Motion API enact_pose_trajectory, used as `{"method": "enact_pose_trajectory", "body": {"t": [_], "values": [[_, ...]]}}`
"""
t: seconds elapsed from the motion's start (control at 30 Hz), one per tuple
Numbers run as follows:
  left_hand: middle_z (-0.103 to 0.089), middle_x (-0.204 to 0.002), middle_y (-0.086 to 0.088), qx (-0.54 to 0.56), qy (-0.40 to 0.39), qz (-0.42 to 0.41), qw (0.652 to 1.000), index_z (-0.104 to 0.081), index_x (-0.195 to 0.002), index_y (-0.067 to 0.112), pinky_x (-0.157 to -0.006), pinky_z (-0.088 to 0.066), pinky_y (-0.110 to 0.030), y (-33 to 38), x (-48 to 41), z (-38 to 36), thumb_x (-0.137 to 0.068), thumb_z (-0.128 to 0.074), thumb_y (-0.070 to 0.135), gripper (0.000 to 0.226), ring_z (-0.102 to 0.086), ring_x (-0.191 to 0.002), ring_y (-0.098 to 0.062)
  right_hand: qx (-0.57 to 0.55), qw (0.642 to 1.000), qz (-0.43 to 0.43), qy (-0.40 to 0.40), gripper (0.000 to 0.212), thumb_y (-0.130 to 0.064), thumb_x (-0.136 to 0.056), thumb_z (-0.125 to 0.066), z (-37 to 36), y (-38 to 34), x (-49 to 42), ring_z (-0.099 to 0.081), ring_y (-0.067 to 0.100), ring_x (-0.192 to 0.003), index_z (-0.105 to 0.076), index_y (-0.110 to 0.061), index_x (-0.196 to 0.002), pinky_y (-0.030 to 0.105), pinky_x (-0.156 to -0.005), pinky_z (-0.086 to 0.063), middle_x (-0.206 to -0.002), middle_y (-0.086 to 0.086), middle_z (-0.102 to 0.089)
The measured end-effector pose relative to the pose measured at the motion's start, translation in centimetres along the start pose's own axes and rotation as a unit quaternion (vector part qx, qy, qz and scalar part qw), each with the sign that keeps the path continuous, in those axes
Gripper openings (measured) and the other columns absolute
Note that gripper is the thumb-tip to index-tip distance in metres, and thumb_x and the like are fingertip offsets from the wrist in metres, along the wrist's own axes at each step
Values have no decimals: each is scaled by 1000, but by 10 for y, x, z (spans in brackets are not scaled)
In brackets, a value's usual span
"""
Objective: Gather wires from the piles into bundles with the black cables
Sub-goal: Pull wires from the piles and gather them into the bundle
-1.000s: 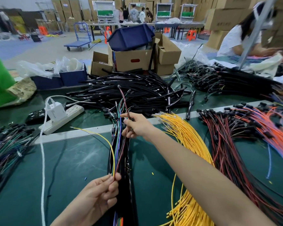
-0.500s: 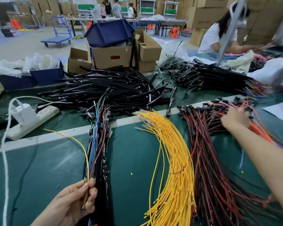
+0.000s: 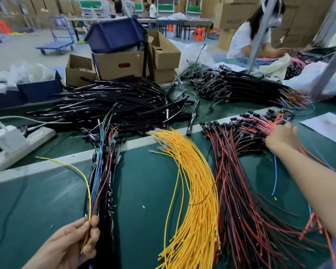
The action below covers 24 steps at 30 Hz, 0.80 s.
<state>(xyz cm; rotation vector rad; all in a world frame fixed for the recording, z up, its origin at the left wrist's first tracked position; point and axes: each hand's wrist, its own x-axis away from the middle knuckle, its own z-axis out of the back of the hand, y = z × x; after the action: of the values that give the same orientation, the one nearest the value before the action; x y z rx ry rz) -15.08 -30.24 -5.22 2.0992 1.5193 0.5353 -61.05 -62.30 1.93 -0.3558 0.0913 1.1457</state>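
Left hand (image 3: 72, 243) low at the near edge, fingers and thumb curled round the near end of the bundle (image 3: 103, 171): black cables with yellow, blue, green and red wires laid along them. The bundle's long axis runs straight away from the person across the green table (image 3: 147, 191), its far tips reaching the black cable pile (image 3: 124, 101). Right hand (image 3: 281, 135) is stretched out far right, resting on the orange wires (image 3: 260, 123). Its fingers are buried among the strands, so whether they pinch one cannot be told. The orange wires fan from their black connectors toward the right edge. They sit well apart from the bundle, with the yellow wire pile (image 3: 196, 191) and the red-and-black pile (image 3: 241, 181) between. The right hand is plainly the nearer. Any wire taken has to travel leftward over both piles. A second ago the right hand pinched the bundle's upper part; half a second ago it had already reached the orange pile. The left grip is unchanged.
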Motion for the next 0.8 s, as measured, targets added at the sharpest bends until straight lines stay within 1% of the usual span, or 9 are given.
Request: {"method": "enact_pose_trajectory", "body": {"t": [0.13, 0.23, 0.33, 0.5, 0.53, 0.63, 0.7, 0.73, 0.8], "values": [[-42, -125, -32, 19, 7, 5, 1000, -26, -135, -13, -92, -35, -44, 2, 2, 4, -99, 9, 3, 52, -51, -109, -38, -140, 975, -49, 164, 32, 5, -84, -40, -1, -10, 7, -49, 43, -109, -44, 2, -116, 47, -89, -37, -115, 29, -55], [-42, -122, -34, 48, -8, 11, 999, -26, -133, -15, -89, -36, -44, -1, 0, 5, -87, 29, 8, 75, -51, -108, -40, -209, 965, -83, 136, 34, 1, -88, -31, -3, -12, 11, -59, 46, -95, -35, -4, -122, 46, -73, -40, -108, 28, -60], [-42, -123, -34, 44, -12, 11, 999, -27, -134, -14, -88, -35, -42, 0, 1, 3, -88, 27, 7, 74, -50, -110, -38, -221, 956, -91, 171, 31, -5, -91, -27, 2, -14, 15, -59, 47, -88, -36, -6, -121, 44, -65, -34, -102, 27, -62], [-43, -124, -31, 63, -24, 14, 998, -28, -134, -13, -89, -35, -42, -1, -2, -4, -75, 42, 16, 96, -51, -111, -33, -410, 825, -237, 308, 41, -38, -95, -27, 36, -30, -9, -57, 32, -101, -48, -10, -116, 38, -73, -32, -112, 5, -63], [-43, -124, -32, 64, -23, 10, 998, -27, -134, -14, -90, -35, -43, -1, -2, -6, -75, 42, 15, 95, -51, -111, -35, -412, 832, -245, 279, 41, -40, -95, -32, 41, -32, -15, -57, 30, -104, -52, -10, -115, 38, -78, -34, -115, 6, -63], [-42, -125, -35, 61, -13, -4, 998, -26, -133, -16, -92, -36, -44, -1, -1, -8, -87, 29, 6, 75, -51, -110, -38, -273, 957, -85, 57, 39, -29, -94, -43, 42, -47, -13, -61, 39, -95, -66, 0, -107, 39, -76, -45, -101, 25, -65], [-42, -125, -34, 69, -5, 7, 998, -27, -133, -15, -92, -35, -44, -2, -1, -9, -89, 25, 7, 72, -51, -110, -37, -205, 966, 45, -152, 48, -37, -97, -45, 38, -61, 3, -57, 31, -68, -66, 5, -97, 34, -61, -41, -70, 19, -58], [-42, -125, -34, 76, -5, 16, 997, -27, -134, -15, -92, -34, -44, -1, 0, -10, -87, 27, 9, 76, -51, -111, -36, -211, 958, 71, -180, 55, -45, -98, -41, 38, -66, 10, -53, 29, -66, -63, 6, -94, 33, -61, -38, -68, 14, -52], [-42, -125, -35, 89, -3, 33, 995, -27, -134, -15, -93, -34, -45, -1, 1, -11, -84, 30, 12, 80, -50, -111, -36, -305, 949, 56, -57, 59, -54, -98, -31, 45, -75, 16, -53, 30, -84, -55, -1, -91, 35, -70, -33, -83, 15, -53]]}}
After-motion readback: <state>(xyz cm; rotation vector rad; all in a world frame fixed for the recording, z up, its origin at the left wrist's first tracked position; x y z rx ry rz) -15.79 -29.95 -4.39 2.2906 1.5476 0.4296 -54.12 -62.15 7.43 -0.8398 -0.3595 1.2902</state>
